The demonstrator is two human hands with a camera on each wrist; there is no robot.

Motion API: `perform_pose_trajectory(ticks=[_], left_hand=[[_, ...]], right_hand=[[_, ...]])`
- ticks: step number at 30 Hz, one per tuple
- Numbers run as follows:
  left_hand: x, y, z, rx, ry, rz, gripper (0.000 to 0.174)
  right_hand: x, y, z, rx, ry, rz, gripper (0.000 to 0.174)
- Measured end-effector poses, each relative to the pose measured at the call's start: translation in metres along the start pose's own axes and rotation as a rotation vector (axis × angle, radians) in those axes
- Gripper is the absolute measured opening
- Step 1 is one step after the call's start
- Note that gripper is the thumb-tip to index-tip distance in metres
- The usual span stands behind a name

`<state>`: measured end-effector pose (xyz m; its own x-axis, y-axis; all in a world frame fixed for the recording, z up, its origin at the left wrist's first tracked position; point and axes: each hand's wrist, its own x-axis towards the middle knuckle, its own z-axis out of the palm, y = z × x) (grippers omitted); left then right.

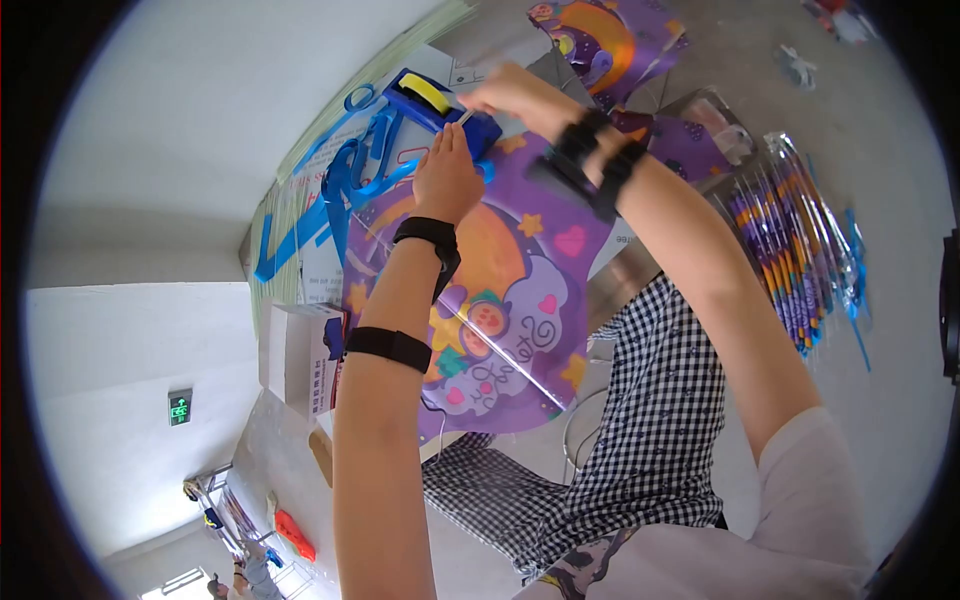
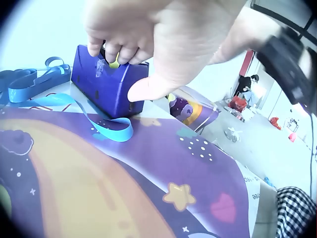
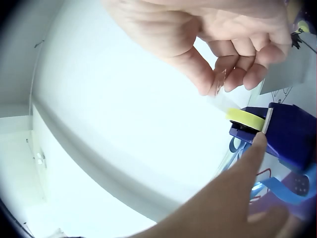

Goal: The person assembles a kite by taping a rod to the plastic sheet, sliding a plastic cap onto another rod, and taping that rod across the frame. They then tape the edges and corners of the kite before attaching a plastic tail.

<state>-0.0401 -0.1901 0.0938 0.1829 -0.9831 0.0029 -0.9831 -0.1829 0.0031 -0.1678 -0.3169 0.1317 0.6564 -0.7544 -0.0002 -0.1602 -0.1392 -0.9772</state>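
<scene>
My left hand (image 1: 448, 182) grips a dark blue tape dispenser (image 2: 106, 91), fingers curled over its top and thumb against its side in the left wrist view. A yellow tape roll (image 3: 246, 118) sits in the dispenser. Just beyond it, my right hand (image 3: 233, 37) pinches the end of a strip of clear tape (image 3: 221, 83) between thumb and fingers. That hand looks blurred in the head view. Below both hands lies a purple printed foil balloon or sheet (image 1: 530, 195) with stars, hearts and clouds. A thin white stick (image 1: 510, 365) crosses it diagonally.
Blue ribbon (image 1: 338, 195) lies in loops left of the dispenser. A white box (image 1: 295, 345) stands at the left edge. Wrapped bundles of purple-orange items (image 1: 790, 250) lie at right, and another purple printed piece (image 1: 610, 45) is at the back. A checkered garment (image 1: 660, 400) covers the lap.
</scene>
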Motion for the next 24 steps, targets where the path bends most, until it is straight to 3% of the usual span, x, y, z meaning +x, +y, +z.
perform_pose_trajectory(ticks=[1, 2, 6, 9, 12, 19, 22, 24], left_hand=[[0.000, 0.002, -0.002, -0.013, -0.010, -0.012, 0.073], [0.000, 0.003, -0.001, -0.021, -0.021, -0.014, 0.073], [0.003, 0.002, 0.002, -0.003, -0.059, -0.032, 0.072], [0.003, 0.001, 0.005, -0.006, -0.070, -0.047, 0.073], [0.001, 0.002, 0.003, -0.053, -0.099, -0.072, 0.075], [-0.001, 0.009, -0.011, -0.044, -0.159, -0.094, 0.076], [0.001, 0.002, -0.002, -0.063, -0.088, -0.077, 0.064], [0.003, 0.003, 0.010, -0.130, 0.064, -0.150, 0.051]], right_hand=[[-0.012, 0.017, -0.005, 0.066, -0.027, -0.024, 0.038], [-0.047, 0.011, -0.016, 0.182, -0.075, 0.103, 0.033], [-0.168, 0.006, -0.049, 0.201, -0.062, 0.099, 0.026], [-0.247, -0.007, -0.065, 0.293, -0.026, 0.227, 0.020], [-0.304, 0.000, -0.068, 0.357, 0.069, 0.247, 0.026], [-0.387, -0.008, -0.083, 0.484, 0.122, 0.339, 0.019], [-0.406, -0.002, -0.091, 0.456, 0.157, 0.379, 0.017], [-0.410, 0.005, -0.094, 0.443, 0.159, 0.407, 0.017]])
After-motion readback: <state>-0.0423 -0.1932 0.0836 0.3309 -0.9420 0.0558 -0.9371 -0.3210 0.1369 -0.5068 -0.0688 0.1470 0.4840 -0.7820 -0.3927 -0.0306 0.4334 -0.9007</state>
